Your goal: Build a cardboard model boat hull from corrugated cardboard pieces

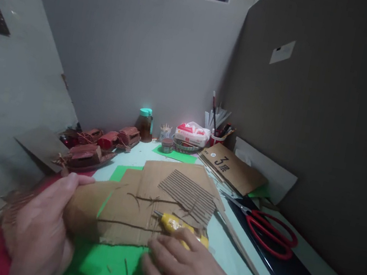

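Note:
My left hand (47,222) is closed around a curved piece of brown cardboard (87,201) at the lower left. Its thumb lies along the top edge; the other fingers are partly hidden. Low over the front edge of the stacked cardboard sheets (120,235) is my right hand (182,265), its fingers loosely bent and apart. Just beyond those fingers lies a yellow tool (173,223) with a thin metal tip; the index finger overlaps it, and I cannot tell whether they touch. A strip of ridged corrugated cardboard (189,195) rests on the sheets.
Red-handled scissors (273,231) lie on a dark flat slab (291,270) at right, beside a thin strip (242,247). Reddish model boats (84,155) stand at left. Behind are a teal-lidded bottle (145,126), a tissue pack (192,133) and a pen cup (218,138). Partitions enclose the table.

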Motion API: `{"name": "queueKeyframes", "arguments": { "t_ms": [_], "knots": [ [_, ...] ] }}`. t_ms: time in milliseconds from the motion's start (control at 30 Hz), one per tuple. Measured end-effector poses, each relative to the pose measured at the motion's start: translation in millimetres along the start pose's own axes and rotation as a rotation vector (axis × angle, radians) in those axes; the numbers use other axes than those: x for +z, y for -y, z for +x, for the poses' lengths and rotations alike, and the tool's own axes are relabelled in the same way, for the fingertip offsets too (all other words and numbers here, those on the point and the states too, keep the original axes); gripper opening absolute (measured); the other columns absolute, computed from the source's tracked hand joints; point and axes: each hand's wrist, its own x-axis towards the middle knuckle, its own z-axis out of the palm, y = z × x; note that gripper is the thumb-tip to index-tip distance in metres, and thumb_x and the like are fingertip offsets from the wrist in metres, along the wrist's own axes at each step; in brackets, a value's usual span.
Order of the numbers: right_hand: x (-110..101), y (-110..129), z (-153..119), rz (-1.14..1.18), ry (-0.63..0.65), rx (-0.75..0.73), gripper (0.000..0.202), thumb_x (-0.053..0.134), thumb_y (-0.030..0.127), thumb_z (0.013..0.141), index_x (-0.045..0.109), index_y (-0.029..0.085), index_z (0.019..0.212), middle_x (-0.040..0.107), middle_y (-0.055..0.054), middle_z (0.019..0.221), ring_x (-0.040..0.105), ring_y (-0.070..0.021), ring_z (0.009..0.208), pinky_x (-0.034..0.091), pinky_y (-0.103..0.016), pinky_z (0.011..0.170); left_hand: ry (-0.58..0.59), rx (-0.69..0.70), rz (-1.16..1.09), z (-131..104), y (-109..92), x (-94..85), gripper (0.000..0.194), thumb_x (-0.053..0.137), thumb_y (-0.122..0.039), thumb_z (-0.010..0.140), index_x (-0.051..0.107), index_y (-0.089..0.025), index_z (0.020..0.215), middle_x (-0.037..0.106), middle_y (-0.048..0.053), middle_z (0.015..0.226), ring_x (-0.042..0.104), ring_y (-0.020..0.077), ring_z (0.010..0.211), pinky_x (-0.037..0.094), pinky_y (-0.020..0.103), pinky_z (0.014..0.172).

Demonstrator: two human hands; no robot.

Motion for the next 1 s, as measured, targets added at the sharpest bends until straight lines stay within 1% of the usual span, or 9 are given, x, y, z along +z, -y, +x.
{"name": "queueKeyframes", "arguments": {
  "t_ms": [67, 133, 300, 467, 633, 700, 800, 900, 1000],
  "knots": [
    [11, 7, 21, -0.033, 0.166, 0.032, 0.019, 0.047, 0.016, 0.095, 0.065, 0.015, 0.088, 0.069, -0.007, 0.083, 0.06, -0.0208, 0.072, 0.047, -0.036, 0.068, -0.01, 0.008, -0.076, 0, -4, 2.9, 0.013, 0.064, -0.035, 0.086, 0.07, -0.024, 0.083, 0.068, -0.005, 0.085, 0.059, 0.0128, 0.081, 0.049, 0.017, 0.069],
    [21, 9, 35, -0.094, 0.236, 0.059, 0.015, 0.052, 0.017, 0.091, 0.066, 0.013, 0.085, 0.066, -0.007, 0.076, 0.057, -0.021, 0.066, 0.043, -0.036, 0.06, -0.001, 0.013, -0.123, 1, -9, 5.3, 0.011, 0.062, -0.031, 0.088, 0.069, -0.023, 0.085, 0.067, -0.006, 0.086, 0.058, 0.0112, 0.082, 0.047, 0.015, 0.069],
    [48, 5, 44, -0.148, 0.216, -0.049, 0.02, 0.053, 0.016, 0.087, 0.067, 0.01, 0.074, 0.062, -0.009, 0.065, 0.05, -0.0219, 0.062, 0.035, -0.038, 0.057, 0.022, -0.01, -0.174, 3, -11, 6.2, 0.007, 0.064, -0.025, 0.084, 0.068, -0.02, 0.084, 0.066, -0.006, 0.077, 0.058, 0.0108, 0.076, 0.046, 0.014, 0.064],
    [59, -1, 47, -0.149, 0.156, -0.16, 0.02, 0.054, 0.017, 0.087, 0.065, 0.014, 0.071, 0.06, -0.008, 0.065, 0.049, -0.0224, 0.064, 0.033, -0.039, 0.061, -0.07, 0.069, -0.191, 10, -3, 3.3, 0.015, 0.07, -0.032, 0.071, 0.071, -0.018, 0.077, 0.068, -0.003, 0.076, 0.059, 0.0124, 0.069, 0.047, 0.015, 0.055],
    [57, -1, 62, -0.14, 0.143, -0.094, 0.019, 0.049, 0.016, 0.092, 0.063, 0.012, 0.08, 0.061, -0.009, 0.071, 0.053, -0.0222, 0.065, 0.035, -0.037, 0.058, -0.063, 0.08, -0.198, 11, -1, 1.9, 0.02, 0.075, -0.035, 0.065, 0.072, -0.019, 0.076, 0.07, -0.002, 0.079, 0.061, 0.0118, 0.075, 0.05, 0.014, 0.062],
    [62, 0, 69, -0.142, 0.161, -0.016, 0.014, 0.05, 0.014, 0.092, 0.063, 0.008, 0.089, 0.063, -0.012, 0.076, 0.056, -0.0233, 0.066, 0.038, -0.037, 0.055, -0.06, 0.08, -0.206, 11, -1, 1.4, 0.019, 0.076, -0.034, 0.064, 0.072, -0.019, 0.076, 0.07, -0.003, 0.082, 0.061, 0.0107, 0.077, 0.05, 0.012, 0.066],
    [73, 2, 78, -0.136, 0.201, 0.085, 0.014, 0.052, 0.011, 0.09, 0.062, 0.003, 0.095, 0.065, -0.018, 0.079, 0.06, -0.0268, 0.071, 0.045, -0.039, 0.055, -0.062, 0.072, -0.212, 11, -2, 0.8, 0.021, 0.077, -0.035, 0.062, 0.072, -0.019, 0.075, 0.07, -0.003, 0.081, 0.06, 0.0097, 0.075, 0.049, 0.011, 0.064],
    [79, 5, 80, -0.096, 0.226, 0.067, 0.013, 0.052, 0.008, 0.089, 0.063, 0.001, 0.091, 0.065, -0.019, 0.08, 0.062, -0.0285, 0.075, 0.049, -0.039, 0.054, -0.057, 0.071, -0.214, 11, -2, 0.9, 0.022, 0.077, -0.035, 0.061, 0.073, -0.019, 0.075, 0.07, -0.004, 0.079, 0.06, 0.0093, 0.073, 0.048, 0.011, 0.062],
    [77, 10, 74, -0.015, 0.243, 0.013, 0.014, 0.057, 0.016, 0.093, 0.064, 0.005, 0.099, 0.066, -0.012, 0.091, 0.064, -0.0233, 0.082, 0.055, -0.035, 0.063, -0.056, 0.087, -0.217, 11, -2, 0.7, 0.019, 0.076, -0.033, 0.063, 0.073, -0.019, 0.075, 0.07, -0.004, 0.077, 0.06, 0.0104, 0.072, 0.048, 0.012, 0.059]
  ]
}}
